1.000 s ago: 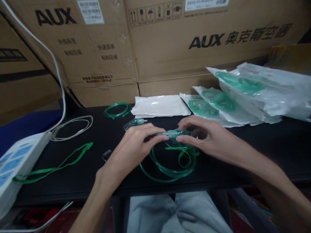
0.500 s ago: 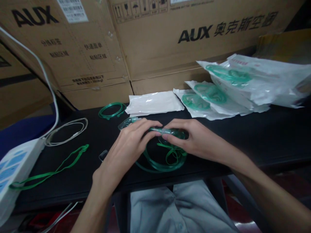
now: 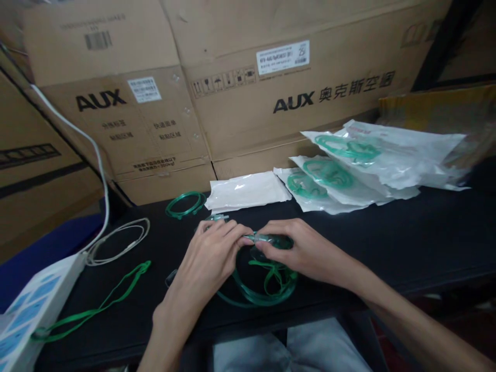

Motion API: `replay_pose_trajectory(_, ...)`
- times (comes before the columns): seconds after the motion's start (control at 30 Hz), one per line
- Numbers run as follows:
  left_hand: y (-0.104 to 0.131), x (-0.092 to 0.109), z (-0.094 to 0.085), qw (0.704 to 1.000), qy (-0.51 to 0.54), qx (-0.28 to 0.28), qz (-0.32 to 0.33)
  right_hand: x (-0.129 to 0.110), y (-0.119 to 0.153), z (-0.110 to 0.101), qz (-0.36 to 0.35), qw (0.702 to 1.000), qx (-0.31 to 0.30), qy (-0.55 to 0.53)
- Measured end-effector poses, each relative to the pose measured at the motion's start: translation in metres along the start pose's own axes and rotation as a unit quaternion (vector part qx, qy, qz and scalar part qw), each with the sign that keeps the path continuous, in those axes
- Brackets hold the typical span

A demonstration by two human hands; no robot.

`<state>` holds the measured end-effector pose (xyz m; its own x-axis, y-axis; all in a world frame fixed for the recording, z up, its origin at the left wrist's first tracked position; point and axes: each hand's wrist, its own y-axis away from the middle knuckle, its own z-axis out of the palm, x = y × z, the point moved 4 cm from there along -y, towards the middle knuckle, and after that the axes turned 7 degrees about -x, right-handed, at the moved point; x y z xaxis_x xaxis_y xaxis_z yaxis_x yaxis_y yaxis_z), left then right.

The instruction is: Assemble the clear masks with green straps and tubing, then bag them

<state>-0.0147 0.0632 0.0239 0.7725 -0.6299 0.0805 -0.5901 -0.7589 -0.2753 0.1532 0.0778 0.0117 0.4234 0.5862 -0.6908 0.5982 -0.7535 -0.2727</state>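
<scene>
My right hand (image 3: 298, 245) is closed round a clear green plastic mask piece (image 3: 274, 240) with a pale connector at its left end. Against that connector, my left hand (image 3: 220, 250) pinches the end of a thin green tube, mostly covered by its fingers. The fingertips of both hands nearly meet. Below them lies a coil of green tubing (image 3: 251, 297) with a green elastic strap (image 3: 276, 279) over it. Another clear part (image 3: 217, 218) shows just behind my left hand, and a small clear piece (image 3: 170, 278) lies beside my left wrist.
White packet (image 3: 248, 191) and pouches with green tubing (image 3: 349, 170) lie at the back before cardboard boxes (image 3: 240, 113). A green coil (image 3: 185, 205), a pale cable (image 3: 116, 243), a green strap (image 3: 104, 305) and a power strip (image 3: 42, 305) are at left.
The view has tilted up, so everything sits lower in the picture. My hands have drawn slightly closer together at the connector, both still gripping.
</scene>
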Motion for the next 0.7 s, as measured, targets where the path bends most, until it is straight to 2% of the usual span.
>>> replay_pose_trajectory(0.23, 0.003, 0.003, -0.008, 1.0, -0.011, 0.008, 0.01, -0.014, 0.003, -0.005, -0.063, 0.997, 0.011, 0.05)
replay_pose_trajectory(0.4, 0.004, 0.002, -0.011, 1.0, 0.018, 0.0, 0.01, -0.016, 0.008, -0.003, -0.104, 0.982, 0.034, 0.157)
replay_pose_trajectory(0.5, 0.005, 0.001, -0.011, 0.999, 0.043, -0.003, 0.008, -0.018, 0.01, 0.0, -0.127, 0.961, 0.052, 0.242)
replay_pose_trajectory(0.7, 0.006, -0.004, -0.006, 0.993, 0.118, -0.011, -0.008, -0.024, 0.011, 0.006, -0.179, 0.898, 0.08, 0.393)
